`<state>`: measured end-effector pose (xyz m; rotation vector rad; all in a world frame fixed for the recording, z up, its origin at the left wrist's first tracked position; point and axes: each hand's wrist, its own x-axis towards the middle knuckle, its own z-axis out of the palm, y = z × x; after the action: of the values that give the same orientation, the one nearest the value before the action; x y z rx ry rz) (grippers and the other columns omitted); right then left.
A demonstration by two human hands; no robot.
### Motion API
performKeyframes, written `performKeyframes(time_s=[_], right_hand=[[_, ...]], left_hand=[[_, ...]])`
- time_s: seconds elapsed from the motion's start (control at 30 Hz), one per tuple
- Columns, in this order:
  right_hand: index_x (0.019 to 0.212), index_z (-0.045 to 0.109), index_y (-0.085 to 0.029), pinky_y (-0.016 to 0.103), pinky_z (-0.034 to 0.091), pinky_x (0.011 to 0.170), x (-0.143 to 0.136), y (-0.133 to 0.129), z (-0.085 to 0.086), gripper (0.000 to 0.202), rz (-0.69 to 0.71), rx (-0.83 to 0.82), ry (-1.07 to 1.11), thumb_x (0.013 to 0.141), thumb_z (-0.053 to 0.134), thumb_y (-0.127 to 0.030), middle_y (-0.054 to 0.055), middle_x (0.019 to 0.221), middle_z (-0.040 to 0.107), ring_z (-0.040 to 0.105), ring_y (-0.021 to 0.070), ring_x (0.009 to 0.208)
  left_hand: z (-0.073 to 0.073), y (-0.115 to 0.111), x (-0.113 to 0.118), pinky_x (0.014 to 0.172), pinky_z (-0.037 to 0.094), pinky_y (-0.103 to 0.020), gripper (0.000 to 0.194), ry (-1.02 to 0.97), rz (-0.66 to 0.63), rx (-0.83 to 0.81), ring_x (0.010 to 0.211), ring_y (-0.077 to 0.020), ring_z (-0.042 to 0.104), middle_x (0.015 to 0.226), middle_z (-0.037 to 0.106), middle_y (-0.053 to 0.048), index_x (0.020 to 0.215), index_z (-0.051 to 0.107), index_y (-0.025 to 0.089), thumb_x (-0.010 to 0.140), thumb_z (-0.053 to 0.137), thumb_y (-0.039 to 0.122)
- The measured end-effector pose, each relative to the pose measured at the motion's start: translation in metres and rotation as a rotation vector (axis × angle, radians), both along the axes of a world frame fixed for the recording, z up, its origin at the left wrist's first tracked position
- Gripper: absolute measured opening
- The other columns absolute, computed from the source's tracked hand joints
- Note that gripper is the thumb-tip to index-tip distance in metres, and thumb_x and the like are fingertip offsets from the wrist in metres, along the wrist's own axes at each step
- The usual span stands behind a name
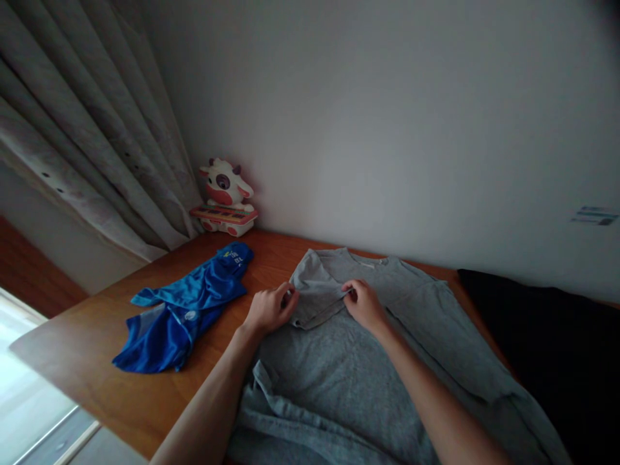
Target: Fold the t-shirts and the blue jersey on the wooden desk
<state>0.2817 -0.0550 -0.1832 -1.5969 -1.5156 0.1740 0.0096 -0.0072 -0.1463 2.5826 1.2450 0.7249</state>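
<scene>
A grey long-sleeved shirt lies spread on the wooden table, its collar toward the wall. At its upper left, part of the shirt is folded inward over the chest. My right hand pinches the inner edge of this folded part between thumb and fingers. On the outer side, my left hand is closed on the shirt's left edge, its fingertips partly hidden. The sleeve on the right stretches down toward the lower right. Bunched cloth of the same shirt lies near my left forearm.
Left of the shirt lies a crumpled blue shiny garment on the wooden table. A cow-shaped toy keyboard stands in the back corner beside the curtain. Black cloth lies at the right. A wall bounds the back.
</scene>
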Motion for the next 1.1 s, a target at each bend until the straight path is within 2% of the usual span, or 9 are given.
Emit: performKeyframes(time_s=[0.07, 0.17, 0.27, 0.43, 0.63, 0.77, 0.87, 1.0, 1.1], right_hand=[[0.092, 0.061, -0.021, 0.032, 0.052, 0.07, 0.0, -0.006, -0.006, 0.014, -0.055, -0.004, 0.035, 0.081, 0.054, -0.025, 0.006, 0.09, 0.07, 0.065, 0.0181, 0.068], [0.105, 0.06, -0.018, 0.034, 0.051, 0.066, -0.003, -0.013, -0.012, 0.034, -0.173, -0.013, 0.097, 0.089, 0.053, -0.047, 0.007, 0.085, 0.071, 0.064, 0.0196, 0.06], [0.114, 0.061, -0.015, 0.035, 0.052, 0.071, -0.009, -0.017, -0.015, 0.05, -0.21, 0.003, 0.07, 0.089, 0.053, -0.058, 0.007, 0.079, 0.07, 0.067, 0.0236, 0.069], [0.123, 0.062, -0.014, 0.038, 0.054, 0.082, -0.016, -0.019, -0.021, 0.042, -0.15, 0.034, -0.052, 0.092, 0.051, -0.041, 0.014, 0.101, 0.073, 0.07, 0.0256, 0.089], [0.109, 0.068, -0.021, 0.036, 0.055, 0.075, -0.011, -0.016, -0.027, 0.026, -0.152, 0.013, 0.029, 0.092, 0.052, -0.033, 0.009, 0.089, 0.075, 0.072, 0.0254, 0.08], [0.099, 0.07, -0.024, 0.033, 0.054, 0.069, -0.009, -0.014, -0.025, 0.018, -0.134, -0.015, 0.103, 0.089, 0.055, -0.027, 0.006, 0.083, 0.076, 0.073, 0.0237, 0.074], [0.094, 0.069, -0.025, 0.033, 0.055, 0.07, -0.006, -0.012, -0.021, 0.016, -0.124, -0.019, 0.173, 0.089, 0.054, -0.025, 0.005, 0.082, 0.077, 0.073, 0.0229, 0.074], [0.11, 0.066, -0.022, 0.035, 0.056, 0.076, -0.001, -0.01, -0.02, 0.026, -0.181, 0.07, 0.192, 0.094, 0.045, -0.029, 0.009, 0.093, 0.076, 0.073, 0.0237, 0.082], [0.12, 0.062, -0.018, 0.038, 0.055, 0.08, -0.002, -0.012, -0.021, 0.033, -0.222, 0.106, 0.106, 0.096, 0.042, -0.029, 0.014, 0.1, 0.073, 0.071, 0.0257, 0.09]], left_hand=[[-0.001, -0.001, 0.001, 0.062, 0.044, -0.027, 0.029, 0.0, 0.035, -0.02, 0.07, -0.021, 0.073, 0.077, 0.076, -0.002, 0.101, 0.064, 0.026, 0.101, 0.044, 0.046], [0.003, 0.003, 0.009, 0.063, 0.045, -0.027, 0.027, -0.023, 0.117, -0.054, 0.074, -0.0215, 0.074, 0.082, 0.076, -0.002, 0.104, 0.064, 0.026, 0.101, 0.045, 0.045], [0.014, 0.02, 0.027, 0.069, 0.049, -0.028, 0.024, 0.019, 0.125, -0.054, 0.084, -0.0224, 0.074, 0.098, 0.077, -0.005, 0.115, 0.062, 0.026, 0.099, 0.048, 0.037], [0.033, 0.075, 0.075, 0.094, 0.052, -0.035, 0.038, 0.187, -0.046, 0.007, 0.111, -0.0248, 0.069, 0.13, 0.069, -0.012, 0.127, 0.063, 0.021, 0.095, 0.044, 0.013], [0.026, 0.121, 0.12, 0.1, 0.051, -0.034, 0.05, 0.274, -0.115, -0.013, 0.119, -0.0239, 0.067, 0.136, 0.067, -0.01, 0.128, 0.066, 0.022, 0.085, 0.048, 0.004], [0.019, 0.137, 0.126, 0.093, 0.054, -0.036, 0.033, 0.326, -0.119, -0.029, 0.108, -0.0265, 0.071, 0.114, 0.077, -0.008, 0.106, 0.075, 0.026, 0.081, 0.059, 0.01], [0.016, 0.149, 0.124, 0.089, 0.054, -0.034, 0.022, 0.316, -0.083, -0.026, 0.099, -0.0256, 0.072, 0.1, 0.078, -0.007, 0.088, 0.076, 0.025, 0.082, 0.059, 0.012], [0.011, 0.152, 0.128, 0.093, 0.053, -0.035, 0.035, 0.208, 0.034, 0.029, 0.107, -0.0255, 0.069, 0.115, 0.073, -0.013, 0.11, 0.073, 0.021, 0.091, 0.046, 0.012], [0.009, 0.14, 0.128, 0.097, 0.052, -0.037, 0.039, 0.165, 0.038, 0.048, 0.114, -0.0262, 0.066, 0.127, 0.067, -0.017, 0.124, 0.066, 0.015, 0.092, 0.046, 0.012]])
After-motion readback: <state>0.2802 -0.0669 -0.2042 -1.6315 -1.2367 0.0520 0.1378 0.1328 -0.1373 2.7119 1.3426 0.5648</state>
